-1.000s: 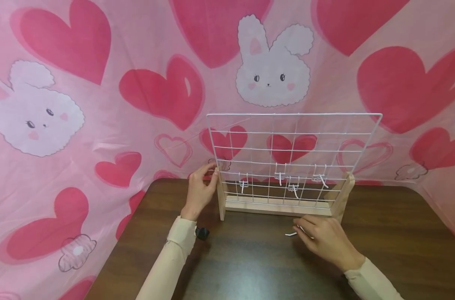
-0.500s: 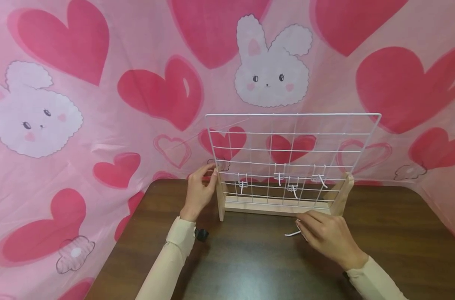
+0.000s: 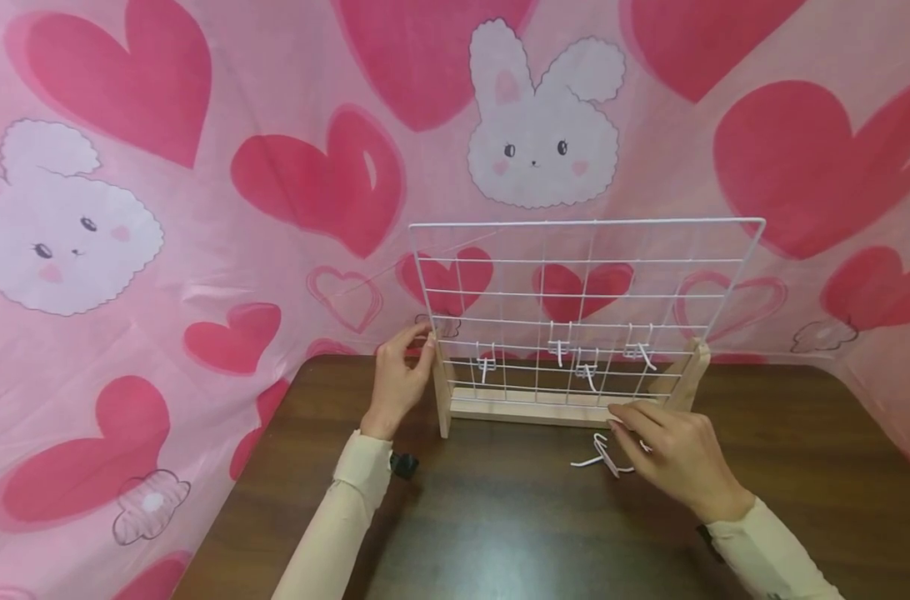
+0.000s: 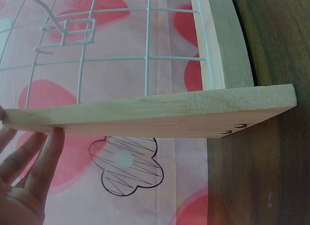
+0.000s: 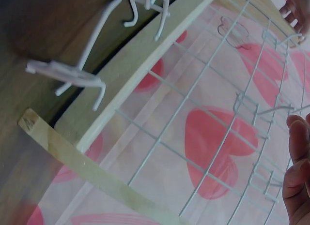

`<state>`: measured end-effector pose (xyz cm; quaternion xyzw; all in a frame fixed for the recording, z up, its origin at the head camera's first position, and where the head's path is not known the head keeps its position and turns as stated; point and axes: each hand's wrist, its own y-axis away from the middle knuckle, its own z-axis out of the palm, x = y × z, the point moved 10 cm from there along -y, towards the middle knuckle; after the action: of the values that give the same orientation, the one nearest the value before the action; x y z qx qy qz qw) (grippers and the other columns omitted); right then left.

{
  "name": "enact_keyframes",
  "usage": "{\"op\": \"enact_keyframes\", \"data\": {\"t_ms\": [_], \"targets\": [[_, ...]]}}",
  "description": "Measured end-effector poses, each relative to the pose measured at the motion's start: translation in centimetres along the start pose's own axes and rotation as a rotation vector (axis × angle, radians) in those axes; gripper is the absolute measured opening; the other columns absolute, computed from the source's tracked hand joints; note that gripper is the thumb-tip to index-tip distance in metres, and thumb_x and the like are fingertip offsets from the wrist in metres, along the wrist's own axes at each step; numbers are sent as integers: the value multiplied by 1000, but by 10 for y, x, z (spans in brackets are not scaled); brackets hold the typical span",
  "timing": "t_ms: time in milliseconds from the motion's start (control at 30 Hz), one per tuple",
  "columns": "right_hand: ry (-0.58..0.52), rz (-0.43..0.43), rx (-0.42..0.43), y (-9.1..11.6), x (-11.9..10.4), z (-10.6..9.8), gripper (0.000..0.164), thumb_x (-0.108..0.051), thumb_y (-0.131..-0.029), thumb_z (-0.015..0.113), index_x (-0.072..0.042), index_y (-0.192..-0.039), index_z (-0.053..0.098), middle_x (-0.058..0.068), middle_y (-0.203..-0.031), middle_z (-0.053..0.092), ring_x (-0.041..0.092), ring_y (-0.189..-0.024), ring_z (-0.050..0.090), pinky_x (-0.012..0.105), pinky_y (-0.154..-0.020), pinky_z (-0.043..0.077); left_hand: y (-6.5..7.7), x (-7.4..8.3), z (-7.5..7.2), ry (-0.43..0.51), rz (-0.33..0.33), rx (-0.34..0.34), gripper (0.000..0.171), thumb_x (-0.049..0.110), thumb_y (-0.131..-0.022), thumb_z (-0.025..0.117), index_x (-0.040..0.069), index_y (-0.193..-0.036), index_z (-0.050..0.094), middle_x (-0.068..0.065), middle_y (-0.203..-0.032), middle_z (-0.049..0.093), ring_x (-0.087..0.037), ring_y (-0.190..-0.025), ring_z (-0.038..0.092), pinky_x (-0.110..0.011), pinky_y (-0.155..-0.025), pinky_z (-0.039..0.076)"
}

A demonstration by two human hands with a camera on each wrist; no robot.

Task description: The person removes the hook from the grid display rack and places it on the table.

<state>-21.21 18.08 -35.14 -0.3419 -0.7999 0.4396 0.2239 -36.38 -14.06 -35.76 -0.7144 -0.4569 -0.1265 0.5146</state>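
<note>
A white wire grid panel (image 3: 543, 294) stands upright in a pale wooden stand. My left hand (image 3: 399, 379) pinches the top of the stand's left side piece (image 4: 126, 111), its fingers (image 4: 43, 157) against the outer face. Several white wire hooks, among them one with a bent prong (image 3: 560, 350), hang on the panel's lower rows. My right hand (image 3: 676, 454) hovers before the base board's right part, fingers bent loosely, nothing showing between them. Below its fingertips lies a loose white hook (image 3: 605, 458); a second, partly hidden by the hand, shows in the right wrist view as a loose hook (image 5: 150, 2).
The stand's wooden base board (image 3: 530, 408) runs between the two side pieces, the right side piece (image 3: 691, 375) being at the far end. All stands on a dark brown table (image 3: 485, 517). Behind it hangs a pink cloth (image 3: 290, 75) printed with hearts and rabbits.
My right hand has moved up and to the right, baring the loose hooks that it had largely covered. The left hand keeps its place on the stand.
</note>
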Motion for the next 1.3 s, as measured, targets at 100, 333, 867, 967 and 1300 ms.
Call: {"op": "enact_keyframes", "data": {"t_ms": [100,333,867,967,1300], "targets": [[6,4,-1,-2,3,-2,35,-36,-96,51,-12,-90,75,-1,-78,72,13,-54,65,32,-43,46,0,0,-1,3,4,4,25,19,-94,61,5,-113,68,-8,-99,73,-20,-77,72,-29,-66,61],[3,1,9,-8,7,-8,35,-34,-96,50,-10,-89,75,1,-76,71,15,-56,65,34,-45,48,-1,-1,-1,-4,-4,3,24,18,-94,60,8,-114,69,-7,-99,73,-17,-78,72,-28,-66,61],[14,2,74,-21,15,-26,35,-32,-95,52,-8,-89,76,2,-75,72,13,-53,61,31,-43,44,1,2,-1,0,41,18,23,17,-93,60,7,-112,69,-9,-98,73,-18,-76,72,-25,-64,60],[13,3,81,-21,17,-28,34,-32,-94,53,-8,-88,76,2,-74,72,12,-50,59,29,-41,43,2,2,-1,-6,45,21,23,16,-93,61,6,-112,69,-9,-98,74,-18,-78,72,-25,-65,60],[3,24,112,-26,25,-36,35,-33,-94,54,-8,-85,76,1,-68,70,8,-44,51,22,-38,37,0,2,-1,1,35,18,24,14,-92,61,5,-113,69,-8,-98,74,-19,-76,73,-25,-64,60]]}}
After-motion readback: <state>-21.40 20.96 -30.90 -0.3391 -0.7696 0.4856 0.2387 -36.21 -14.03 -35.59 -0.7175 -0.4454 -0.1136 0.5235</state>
